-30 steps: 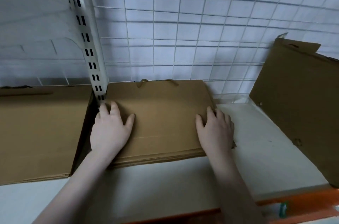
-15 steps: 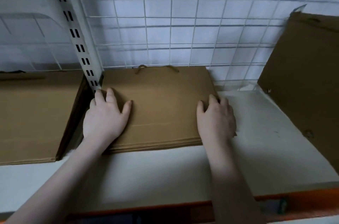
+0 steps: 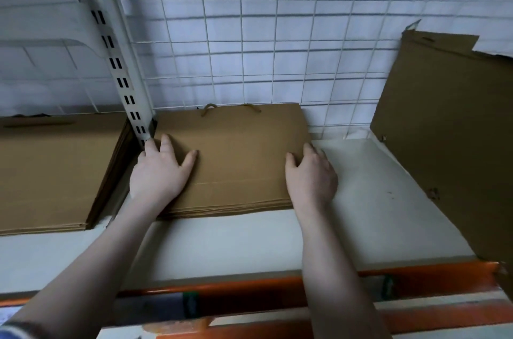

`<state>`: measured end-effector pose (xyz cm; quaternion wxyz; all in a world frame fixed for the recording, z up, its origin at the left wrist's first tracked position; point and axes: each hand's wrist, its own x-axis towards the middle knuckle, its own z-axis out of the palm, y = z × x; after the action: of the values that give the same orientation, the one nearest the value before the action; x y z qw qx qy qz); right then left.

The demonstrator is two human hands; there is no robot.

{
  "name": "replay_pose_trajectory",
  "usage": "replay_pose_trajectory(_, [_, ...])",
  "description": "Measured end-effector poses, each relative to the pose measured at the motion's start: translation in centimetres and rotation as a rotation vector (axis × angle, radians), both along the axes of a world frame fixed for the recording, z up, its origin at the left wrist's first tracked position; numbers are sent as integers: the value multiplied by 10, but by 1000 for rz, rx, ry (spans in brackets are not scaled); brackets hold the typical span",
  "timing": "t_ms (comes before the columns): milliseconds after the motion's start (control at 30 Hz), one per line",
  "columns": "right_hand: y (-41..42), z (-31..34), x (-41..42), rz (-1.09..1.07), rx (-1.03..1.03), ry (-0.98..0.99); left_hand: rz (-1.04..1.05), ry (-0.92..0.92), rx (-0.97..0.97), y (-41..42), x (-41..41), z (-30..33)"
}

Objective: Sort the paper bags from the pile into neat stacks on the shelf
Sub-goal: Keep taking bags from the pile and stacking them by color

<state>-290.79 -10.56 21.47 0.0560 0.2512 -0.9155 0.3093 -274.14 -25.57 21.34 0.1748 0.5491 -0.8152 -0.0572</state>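
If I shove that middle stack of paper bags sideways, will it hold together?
Probably not as one block: the middle stack shows many loose thin layers along its front edge, so upper bags may slide. Lying flat, it's unlikely to tip. The rope handles could snag the wire grid.

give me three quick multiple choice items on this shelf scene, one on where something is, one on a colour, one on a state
1. Where does the middle stack of paper bags lie?
A. right of the slotted upright
B. on the floor
C. on top of the left stack

2. What colour is the shelf's front beam?
A. blue
B. orange
C. green

3. How is the left hand placed?
A. clenched in a fist in the air
B. pinching a rope handle
C. flat on the stack, fingers spread

Answers:
1 A, the stack lies just right of the upright, against the wire grid.
2 B, the beam's edge is orange.
3 C, its palm rests on the top bag, as does the right hand.
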Motion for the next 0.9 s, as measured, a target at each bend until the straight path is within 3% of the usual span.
replay_pose_trajectory(633, [-3, -4, 1, 55, -66, -40, 40, 13, -4, -2, 9, 0])
replay_pose_trajectory(900, [1, -5, -2, 26, -186, -64, 29, 17, 3, -6, 7, 0])
